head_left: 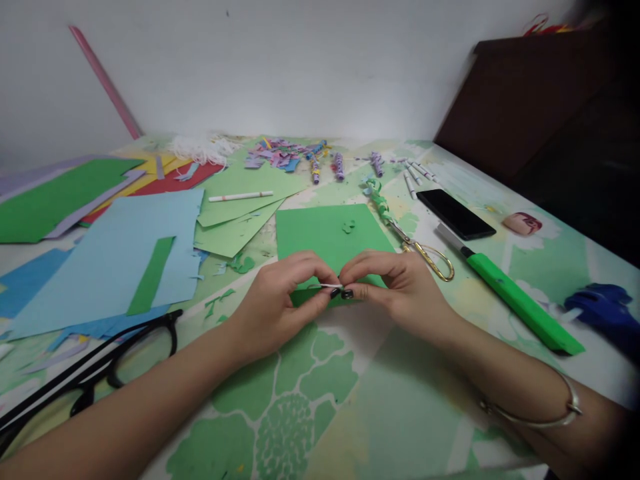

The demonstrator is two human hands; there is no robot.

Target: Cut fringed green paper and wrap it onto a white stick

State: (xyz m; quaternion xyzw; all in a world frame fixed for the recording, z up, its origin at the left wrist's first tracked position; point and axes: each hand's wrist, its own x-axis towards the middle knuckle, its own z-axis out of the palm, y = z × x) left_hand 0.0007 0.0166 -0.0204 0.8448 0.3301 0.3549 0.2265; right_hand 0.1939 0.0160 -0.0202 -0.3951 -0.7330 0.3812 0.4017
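Over the near part of a green paper sheet (320, 233), my two hands meet at the fingertips. A thin white string (325, 286) runs between them, pinched by my left hand (275, 300) with thumb and forefinger. My right hand (407, 290) closes thumb and forefinger on the same string, at its right end. Most of the string is hidden by the fingers. A small green paper cutout (349, 227) lies on the sheet. Just beyond my right hand are gold-handled scissors (434, 261), with curled green paper (379, 199) by their tips.
Left: light blue paper (120, 253), a green strip (153, 277) and black-framed glasses (145, 353). Back: white string pile (203, 149), paper scraps (275, 152), purple-wrapped rolls (339, 167). Right: phone (456, 213), green utility knife (520, 300) with its blade exposed, dark blue object (603, 313).
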